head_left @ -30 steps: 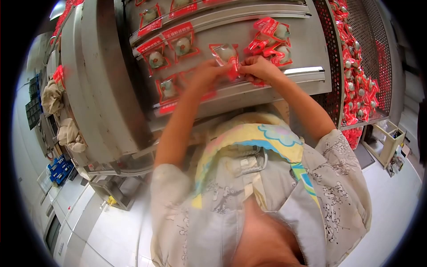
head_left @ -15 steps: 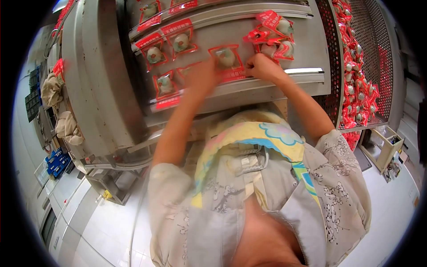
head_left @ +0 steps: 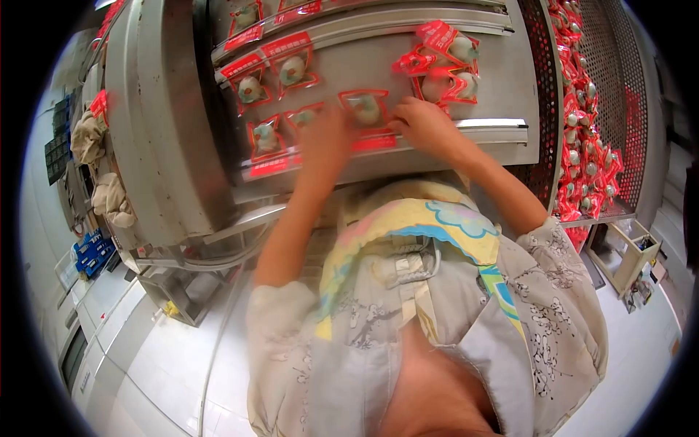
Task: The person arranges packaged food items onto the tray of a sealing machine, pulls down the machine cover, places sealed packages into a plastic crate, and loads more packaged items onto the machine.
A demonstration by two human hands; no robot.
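My left hand [head_left: 328, 138] is smeared by motion over the front row of the metal tray [head_left: 364, 64], between two red-edged clear packets. One packet [head_left: 365, 109] with a pale round item lies flat just right of it; another [head_left: 304, 118] is partly covered by the hand. My right hand [head_left: 416, 120] is by the right edge of the flat packet, its fingers curled inward; whether they pinch the packet's edge is unclear. Above my right hand lies a loose heap of packets [head_left: 460, 48]. More packets [head_left: 293, 70] lie at the tray's left.
Metal rails [head_left: 488, 132] cross the tray. At the right, a perforated metal bin [head_left: 610, 95] holds several red packets [head_left: 590, 156]. A grey machine housing [head_left: 156, 124] stands on the left, with beige cloths [head_left: 111, 200] beyond it. A small frame stand [head_left: 622, 251] is at lower right.
The packet that was between both hands now lies flat on the tray's front row. My left hand has moved left and down from it, and my right hand has shifted slightly.
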